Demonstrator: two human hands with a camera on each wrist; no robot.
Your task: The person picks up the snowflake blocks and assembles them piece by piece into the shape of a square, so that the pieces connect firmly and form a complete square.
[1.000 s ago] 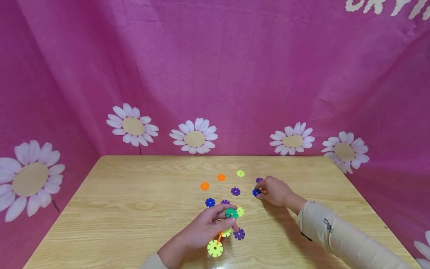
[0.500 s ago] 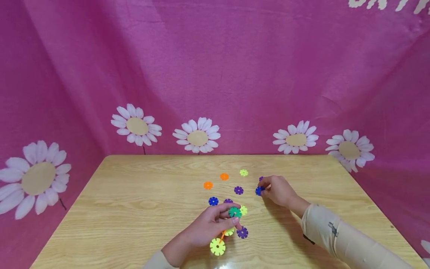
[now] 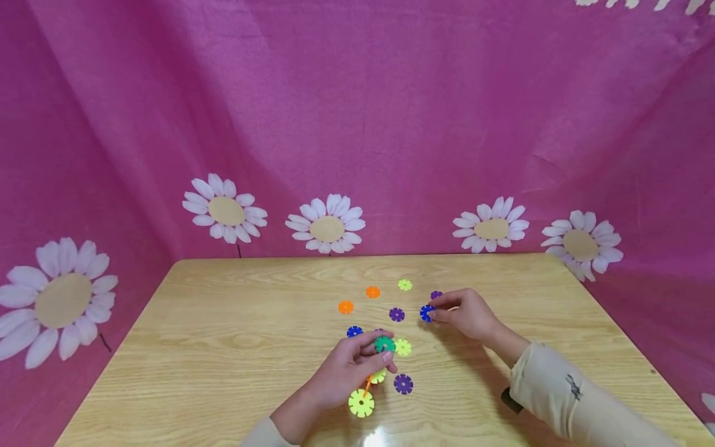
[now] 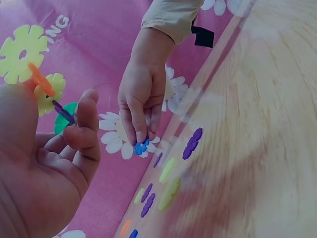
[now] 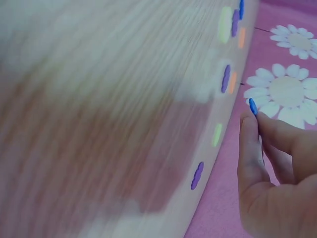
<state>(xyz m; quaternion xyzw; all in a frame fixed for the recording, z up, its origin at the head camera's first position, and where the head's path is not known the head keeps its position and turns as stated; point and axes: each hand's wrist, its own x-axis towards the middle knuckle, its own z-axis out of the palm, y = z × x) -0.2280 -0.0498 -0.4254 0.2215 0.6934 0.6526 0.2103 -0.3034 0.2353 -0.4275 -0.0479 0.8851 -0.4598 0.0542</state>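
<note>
In my left hand [image 3: 346, 371] is a chain of slotted plastic discs. Its near end is a yellow disc [image 3: 361, 403]; an orange disc [image 4: 42, 80], a second yellow disc [image 4: 51, 93] and a purple disc [image 4: 63, 111] follow, and a green disc [image 3: 384, 344] ends it by the fingertips. My right hand [image 3: 469, 315] pinches a single blue disc [image 3: 426, 313] by its edge between thumb and fingers. The right wrist view shows this blue disc raised off the table. Just beyond it lies a loose purple disc [image 3: 436, 295].
Loose discs lie flat on the wooden table [image 3: 223, 347]: orange ones [image 3: 346, 307], yellow ones [image 3: 404, 285], purple ones [image 3: 403, 384] and a blue one [image 3: 354, 331]. A pink curtain [image 3: 391, 124] with printed daisies hangs behind the table's far edge.
My right hand has lifted the blue disc off the table and moved it slightly left. The left hand, still holding the chain, has shifted a little upward in view.
</note>
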